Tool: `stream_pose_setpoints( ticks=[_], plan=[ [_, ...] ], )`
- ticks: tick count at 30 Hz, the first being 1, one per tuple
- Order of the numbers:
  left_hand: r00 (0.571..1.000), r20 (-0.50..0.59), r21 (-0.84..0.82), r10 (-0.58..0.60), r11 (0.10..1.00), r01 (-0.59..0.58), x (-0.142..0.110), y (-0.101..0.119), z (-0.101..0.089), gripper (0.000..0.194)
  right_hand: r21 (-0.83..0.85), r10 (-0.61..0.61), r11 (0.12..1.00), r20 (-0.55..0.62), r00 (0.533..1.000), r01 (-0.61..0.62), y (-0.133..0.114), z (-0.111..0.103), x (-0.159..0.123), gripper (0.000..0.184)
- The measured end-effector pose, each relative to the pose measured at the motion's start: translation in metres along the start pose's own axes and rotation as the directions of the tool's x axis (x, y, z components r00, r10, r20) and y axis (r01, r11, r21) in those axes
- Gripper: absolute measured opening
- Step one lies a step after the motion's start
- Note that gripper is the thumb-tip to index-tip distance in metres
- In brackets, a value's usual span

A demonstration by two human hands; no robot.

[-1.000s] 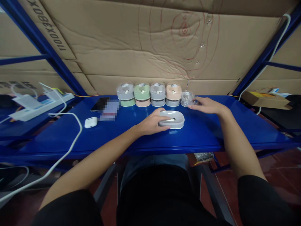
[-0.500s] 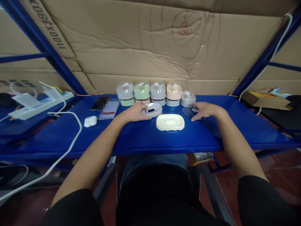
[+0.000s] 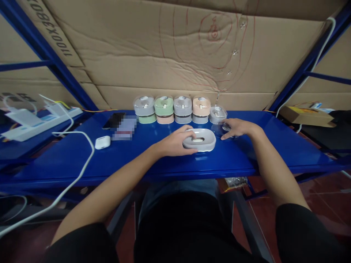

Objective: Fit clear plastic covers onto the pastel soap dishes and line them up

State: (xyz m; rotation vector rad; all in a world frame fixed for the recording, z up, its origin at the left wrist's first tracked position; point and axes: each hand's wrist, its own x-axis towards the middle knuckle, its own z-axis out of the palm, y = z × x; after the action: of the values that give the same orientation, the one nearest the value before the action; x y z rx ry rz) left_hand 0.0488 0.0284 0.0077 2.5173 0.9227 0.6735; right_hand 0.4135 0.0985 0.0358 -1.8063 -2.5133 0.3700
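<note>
A grey oval soap dish tray [image 3: 207, 136] with a slot in its middle sits near the front of the blue table, over the cream base, which is now almost hidden beneath it. My left hand [image 3: 177, 141] grips the tray's left end, thumb at the near side and fingers at the far side and over the top. To the right, my right hand [image 3: 238, 128] has its fingers around a clear plastic lid [image 3: 218, 131] that rests low at the table. Just behind the lid stands a small grey soap box [image 3: 218, 115] with a clear top.
Stacked soap boxes [image 3: 173, 106] in grey, green and peach line the back against the cardboard wall [image 3: 123, 54]. A phone [image 3: 124, 128] and a white earbud case [image 3: 102, 142] lie at left. Beyond them are a power strip [image 3: 41, 128] and a white cable [image 3: 89, 146].
My left hand has swung the grey tray left, baring the cream base, then back over it. My right hand has drawn the clear lid nearer, away from the small box.
</note>
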Motion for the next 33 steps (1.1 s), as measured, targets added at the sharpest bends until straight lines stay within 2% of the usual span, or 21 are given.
stream_pose_setpoints(
  ticks=[3,7,9,11,13,15,18,20,24,29,33],
  plan=[
    [0.999,0.043,0.001,-0.002,1.0,0.002,0.001,0.0,0.01,0.043,-0.015,0.009,1.0,0.003,1.0,-0.009,-0.002,0.0,0.0,0.1],
    [0.997,0.063,0.006,-0.043,0.999,0.043,0.003,-0.004,0.01,0.052,0.004,0.018,1.0,-0.015,1.0,-0.018,-0.001,-0.002,-0.002,0.098],
    [0.995,0.074,-0.007,-0.067,0.998,0.068,0.003,-0.004,0.008,0.068,0.01,-0.01,1.0,-0.063,0.998,0.011,-0.002,-0.006,-0.006,0.097],
    [0.991,0.08,-0.037,-0.103,0.994,0.106,0.003,-0.004,0.008,0.093,0.028,-0.088,0.995,-0.163,0.983,0.093,-0.008,-0.011,-0.014,0.097],
    [0.988,0.071,-0.089,-0.137,0.986,0.143,0.004,-0.006,0.01,0.119,0.059,-0.209,0.97,-0.277,0.938,0.234,-0.02,-0.014,-0.022,0.098],
    [0.988,0.046,-0.161,-0.149,0.975,0.155,0.006,-0.013,0.014,0.136,0.085,-0.349,0.914,-0.338,0.874,0.398,-0.038,-0.012,-0.027,0.096],
    [0.991,-0.016,-0.267,-0.132,0.956,0.123,0.008,-0.024,0.024,0.148,0.085,-0.516,0.819,-0.326,0.793,0.568,-0.069,0.001,-0.027,0.09],
    [0.993,-0.047,-0.307,-0.109,0.947,0.089,0.009,-0.029,0.03,0.152,0.074,-0.574,0.784,-0.291,0.766,0.616,-0.084,0.013,-0.023,0.09],
    [0.994,-0.056,-0.315,-0.094,0.946,0.071,0.01,-0.033,0.035,0.152,0.078,-0.576,0.793,-0.225,0.786,0.604,-0.096,0.029,-0.016,0.096],
    [0.994,-0.075,-0.289,-0.084,0.956,0.059,0.008,-0.033,0.034,0.14,0.121,-0.509,0.841,-0.156,0.846,0.528,-0.093,0.031,-0.018,0.099],
    [0.994,-0.075,-0.282,-0.083,0.957,0.059,0.008,-0.033,0.034,0.137,0.151,-0.519,0.829,-0.146,0.842,0.538,-0.091,0.03,-0.019,0.1]
  ],
)
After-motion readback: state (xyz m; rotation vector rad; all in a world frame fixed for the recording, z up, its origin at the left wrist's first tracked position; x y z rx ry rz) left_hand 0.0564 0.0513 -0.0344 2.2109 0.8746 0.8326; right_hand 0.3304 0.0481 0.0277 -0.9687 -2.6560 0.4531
